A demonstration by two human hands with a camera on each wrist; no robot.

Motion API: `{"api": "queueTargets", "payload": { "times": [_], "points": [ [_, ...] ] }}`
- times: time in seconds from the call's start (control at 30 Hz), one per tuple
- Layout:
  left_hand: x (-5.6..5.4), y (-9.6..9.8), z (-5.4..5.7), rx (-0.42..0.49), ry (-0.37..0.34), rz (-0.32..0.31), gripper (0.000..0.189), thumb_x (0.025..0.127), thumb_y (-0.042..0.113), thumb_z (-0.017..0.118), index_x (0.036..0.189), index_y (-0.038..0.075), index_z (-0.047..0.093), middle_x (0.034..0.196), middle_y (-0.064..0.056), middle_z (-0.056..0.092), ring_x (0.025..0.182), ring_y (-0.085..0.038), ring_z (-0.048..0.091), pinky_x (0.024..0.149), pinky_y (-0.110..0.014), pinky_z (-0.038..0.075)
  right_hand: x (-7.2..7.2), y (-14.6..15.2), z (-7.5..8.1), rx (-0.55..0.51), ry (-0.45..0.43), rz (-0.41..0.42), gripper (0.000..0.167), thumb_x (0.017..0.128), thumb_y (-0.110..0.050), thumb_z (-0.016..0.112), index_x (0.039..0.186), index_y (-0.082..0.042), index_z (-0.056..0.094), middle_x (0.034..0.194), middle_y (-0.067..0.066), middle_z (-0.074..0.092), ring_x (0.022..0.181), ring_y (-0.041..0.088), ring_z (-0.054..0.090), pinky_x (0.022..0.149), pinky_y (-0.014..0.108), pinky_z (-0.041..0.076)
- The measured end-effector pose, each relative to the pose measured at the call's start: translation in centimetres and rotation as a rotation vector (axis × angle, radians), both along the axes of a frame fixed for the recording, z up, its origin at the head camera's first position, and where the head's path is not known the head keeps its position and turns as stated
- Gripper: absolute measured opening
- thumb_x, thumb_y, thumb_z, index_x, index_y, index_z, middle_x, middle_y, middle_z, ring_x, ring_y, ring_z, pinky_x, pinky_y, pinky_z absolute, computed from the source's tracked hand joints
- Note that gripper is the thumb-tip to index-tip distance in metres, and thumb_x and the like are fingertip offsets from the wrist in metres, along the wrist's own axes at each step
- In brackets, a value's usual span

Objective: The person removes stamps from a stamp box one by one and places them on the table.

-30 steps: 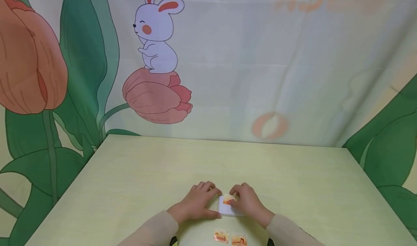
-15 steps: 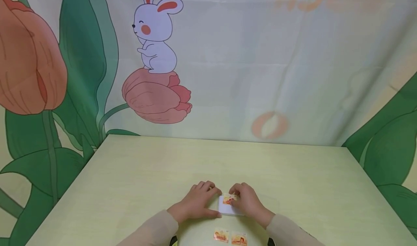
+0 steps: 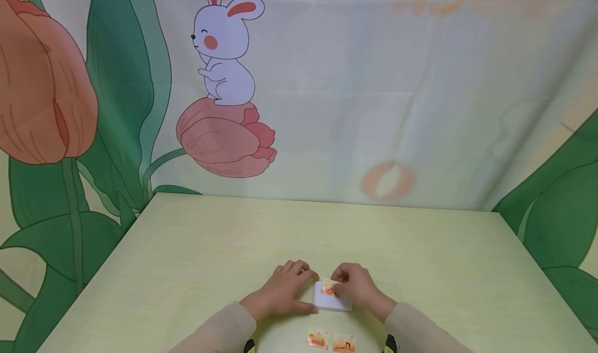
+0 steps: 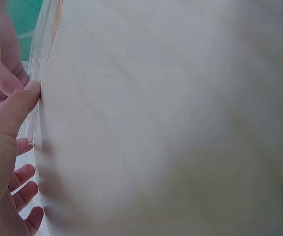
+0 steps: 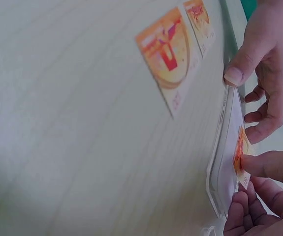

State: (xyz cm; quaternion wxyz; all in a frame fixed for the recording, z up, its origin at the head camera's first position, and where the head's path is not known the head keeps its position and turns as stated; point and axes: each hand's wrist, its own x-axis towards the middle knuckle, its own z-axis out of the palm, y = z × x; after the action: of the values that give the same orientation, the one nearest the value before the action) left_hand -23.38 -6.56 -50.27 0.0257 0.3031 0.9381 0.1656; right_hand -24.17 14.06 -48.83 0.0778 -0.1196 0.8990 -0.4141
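Note:
My right hand [image 3: 359, 288] pinches an orange-and-yellow postage stamp [image 5: 241, 152] between thumb and fingers. The stamp, with its toothed edge, lies over the far part of a white rectangular pad [image 3: 333, 302] and tilts a little. In the right wrist view a thin clear case [image 5: 211, 179] shows along the pad's edge. My left hand [image 3: 285, 292] holds the pad at its left side, thumb at the near corner and index finger at the far one; its other fingers spread behind. Two similar stamps, a left one [image 3: 317, 339] and a right one [image 3: 343, 343], lie nearer me.
The pale yellow-green table [image 3: 210, 239] stretches out to both sides and back to a hanging cloth [image 3: 336, 83] printed with a rabbit and tulips. A dark-and-yellow item [image 3: 390, 343] shows by the right sleeve at the bottom edge.
My right hand has shifted slightly right, uncovering more of the pad's right side. The pinched stamp has turned a little and moved slightly right. My left hand has stayed in place.

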Motion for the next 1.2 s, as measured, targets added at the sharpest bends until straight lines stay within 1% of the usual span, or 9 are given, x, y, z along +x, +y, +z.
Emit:
{"api": "queueTargets", "payload": {
  "times": [0.23, 0.33, 0.47, 0.8, 0.97, 1.2],
  "points": [
    [-0.07, -0.06, -0.11, -0.004, 0.011, -0.01, 0.058, 0.079, 0.057, 0.067, 0.124, 0.024, 0.054, 0.12, 0.0, 0.046, 0.109, -0.019, 0.043, 0.09, -0.04, 0.038, 0.15, -0.09, 0.61, -0.004, -0.051, -0.049, 0.001, 0.081, 0.002, 0.068, 0.082, 0.002, 0.068, 0.073, 0.003, 0.062, 0.068, 0.013, 0.052, 0.062, 0.026, 0.045],
    [-0.07, -0.06, -0.06, 0.001, 0.019, -0.017, 0.058, 0.079, 0.057, 0.068, 0.124, 0.023, 0.054, 0.119, 0.0, 0.047, 0.109, -0.019, 0.044, 0.089, -0.04, 0.038, 0.14, -0.08, 0.86, -0.002, -0.077, -0.067, 0.004, 0.083, 0.001, 0.066, 0.08, 0.001, 0.069, 0.074, 0.003, 0.063, 0.068, 0.013, 0.052, 0.062, 0.026, 0.045],
    [-0.09, -0.01, -0.02, -0.001, 0.014, -0.015, 0.058, 0.079, 0.057, 0.068, 0.124, 0.023, 0.054, 0.119, 0.0, 0.047, 0.109, -0.019, 0.043, 0.09, -0.04, 0.038, -0.05, 0.04, 0.82, 0.001, -0.1, -0.079, 0.006, 0.084, 0.0, 0.065, 0.08, -0.002, 0.069, 0.075, 0.002, 0.064, 0.069, 0.014, 0.051, 0.062, 0.026, 0.044],
    [0.07, 0.04, 0.12, -0.002, 0.009, -0.006, 0.058, 0.078, 0.056, 0.069, 0.124, 0.024, 0.054, 0.119, 0.001, 0.046, 0.108, -0.018, 0.043, 0.09, -0.04, 0.037, -0.44, 0.34, 0.32, -0.019, -0.115, -0.098, 0.007, 0.083, -0.003, 0.066, 0.079, -0.003, 0.071, 0.077, 0.002, 0.066, 0.07, 0.014, 0.052, 0.063, 0.027, 0.044],
    [0.16, 0.01, 0.34, 0.001, 0.021, -0.012, 0.059, 0.077, 0.055, 0.07, 0.123, 0.022, 0.054, 0.118, 0.0, 0.047, 0.108, -0.019, 0.043, 0.088, -0.04, 0.037, -0.52, 0.59, 0.24, -0.047, -0.103, -0.086, 0.006, 0.084, -0.002, 0.065, 0.08, -0.003, 0.069, 0.078, 0.002, 0.065, 0.07, 0.014, 0.052, 0.063, 0.027, 0.045],
    [0.16, 0.04, 0.16, 0.003, 0.025, -0.013, 0.058, 0.078, 0.055, 0.07, 0.124, 0.022, 0.054, 0.118, 0.0, 0.047, 0.108, -0.019, 0.044, 0.088, -0.04, 0.037, -0.7, 0.85, 0.18, -0.064, -0.111, -0.07, 0.006, 0.085, -0.002, 0.064, 0.081, -0.003, 0.069, 0.079, 0.003, 0.063, 0.071, 0.014, 0.052, 0.062, 0.027, 0.044]
  ]
}}
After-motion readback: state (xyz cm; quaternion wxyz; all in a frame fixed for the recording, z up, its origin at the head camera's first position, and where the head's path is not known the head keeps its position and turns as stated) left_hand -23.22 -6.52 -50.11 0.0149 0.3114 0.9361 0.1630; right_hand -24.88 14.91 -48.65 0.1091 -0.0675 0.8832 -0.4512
